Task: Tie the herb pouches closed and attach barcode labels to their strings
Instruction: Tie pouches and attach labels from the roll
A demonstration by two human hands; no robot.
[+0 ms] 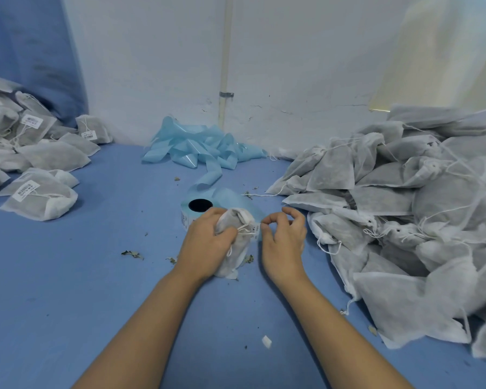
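One grey-white non-woven herb pouch (233, 242) sits gripped in my left hand (205, 242), its white drawstring (243, 228) beside my thumb; my right hand (282, 237) pinches a small white barcode label (257, 228) — I'd fold it squarely over that string.

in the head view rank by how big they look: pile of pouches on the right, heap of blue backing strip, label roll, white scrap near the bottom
1. pile of pouches
2. heap of blue backing strip, though it lies farther away
3. label roll, partly hidden by the hands
4. white scrap
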